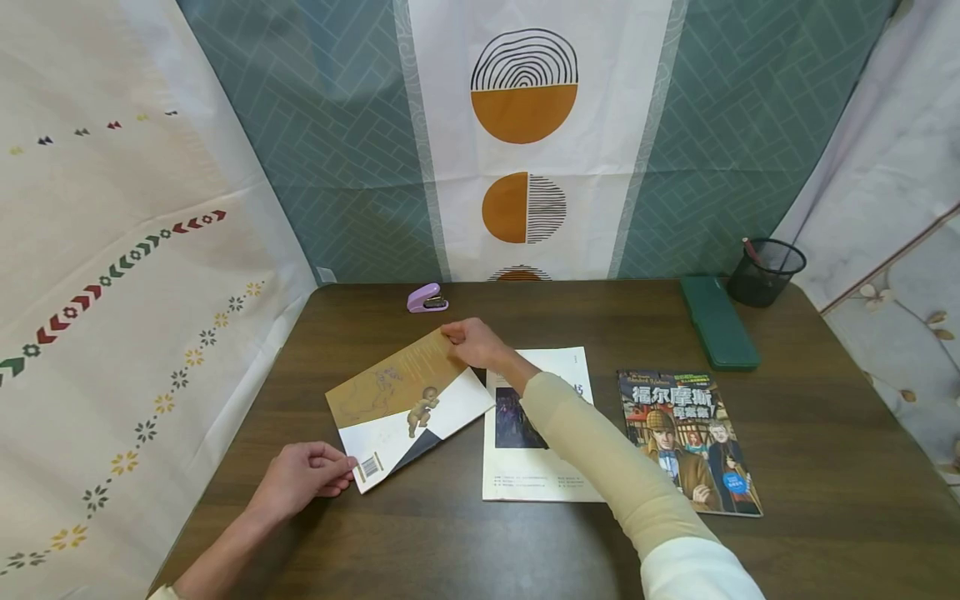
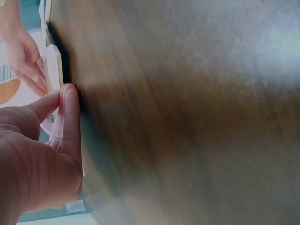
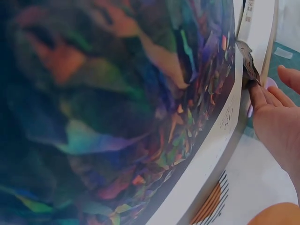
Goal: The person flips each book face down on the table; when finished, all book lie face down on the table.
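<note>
A thin paperback book (image 1: 405, 417), ochre and white with a cherub figure and barcode, lies slantwise between both hands. My left hand (image 1: 303, 479) pinches its near left corner, thumb against fingers, and in the left wrist view that edge stands tilted over the table. At the far right corner is my right hand (image 1: 480, 343); its fingers touch the book there, while the thumb (image 3: 289, 77) stands apart in the right wrist view. Under my right forearm lies a white-bordered magazine (image 1: 517, 475) with a dark picture, partly hidden by the sleeve and overlapped by the book.
A comic-style book (image 1: 686, 442) lies to the right on the brown table (image 1: 832, 467). Behind it are a green case (image 1: 718, 323) and a black mesh pen holder (image 1: 765, 275) with a pencil. A purple stapler (image 1: 427, 298) sits near the back edge, before the curtain wall.
</note>
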Tool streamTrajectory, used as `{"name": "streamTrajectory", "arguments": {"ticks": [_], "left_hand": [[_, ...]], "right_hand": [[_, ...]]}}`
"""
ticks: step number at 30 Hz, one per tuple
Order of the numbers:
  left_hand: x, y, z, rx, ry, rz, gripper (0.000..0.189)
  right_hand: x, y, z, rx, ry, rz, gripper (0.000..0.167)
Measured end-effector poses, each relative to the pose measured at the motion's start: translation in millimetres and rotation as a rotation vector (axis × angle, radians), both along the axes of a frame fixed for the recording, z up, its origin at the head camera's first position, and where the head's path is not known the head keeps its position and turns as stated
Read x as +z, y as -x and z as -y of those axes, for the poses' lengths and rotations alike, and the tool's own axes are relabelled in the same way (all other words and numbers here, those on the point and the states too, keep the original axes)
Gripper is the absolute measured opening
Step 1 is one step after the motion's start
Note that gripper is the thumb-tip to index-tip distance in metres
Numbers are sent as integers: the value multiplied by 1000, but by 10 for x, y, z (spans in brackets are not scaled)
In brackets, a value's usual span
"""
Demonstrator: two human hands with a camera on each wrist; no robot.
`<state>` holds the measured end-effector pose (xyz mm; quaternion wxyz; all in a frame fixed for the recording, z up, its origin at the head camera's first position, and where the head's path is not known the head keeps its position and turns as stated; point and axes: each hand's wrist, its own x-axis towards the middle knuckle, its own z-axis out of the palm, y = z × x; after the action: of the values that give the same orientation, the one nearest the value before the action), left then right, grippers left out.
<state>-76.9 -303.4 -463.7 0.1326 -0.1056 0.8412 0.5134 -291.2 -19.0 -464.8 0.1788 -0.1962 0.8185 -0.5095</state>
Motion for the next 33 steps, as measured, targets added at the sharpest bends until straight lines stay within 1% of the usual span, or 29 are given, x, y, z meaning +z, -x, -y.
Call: {"name": "streamTrajectory", "arguments": {"ticks": [6, 9, 11, 14, 18, 22, 25, 29, 33], "left_hand": [[23, 31, 60, -57, 12, 1, 19], [53, 66, 97, -64, 50, -11, 18], [80, 95, 125, -74, 90, -32, 18], [140, 155, 173, -82, 179, -79, 18], [221, 255, 254, -133, 315, -199, 24], [268, 370, 317, -191, 393, -323, 37], [286, 456, 357, -228, 427, -365, 53], [278, 556, 426, -289, 476, -383, 75], [248, 645, 494, -355, 503, -384, 90]], "right_hand": [[19, -33, -22, 44, -9, -17, 57], [33, -55, -46, 46, -2, -25, 59], [37, -70, -71, 39, -6, -33, 62], [52, -97, -118, 29, -12, -53, 65], [68, -139, -188, 24, -6, -74, 68], [76, -206, -249, 31, -9, -85, 71], [93, -294, -295, 40, -31, -98, 74], [119, -436, -358, 55, -40, -103, 80], [109, -571, -426, 52, -48, -118, 84]]}}
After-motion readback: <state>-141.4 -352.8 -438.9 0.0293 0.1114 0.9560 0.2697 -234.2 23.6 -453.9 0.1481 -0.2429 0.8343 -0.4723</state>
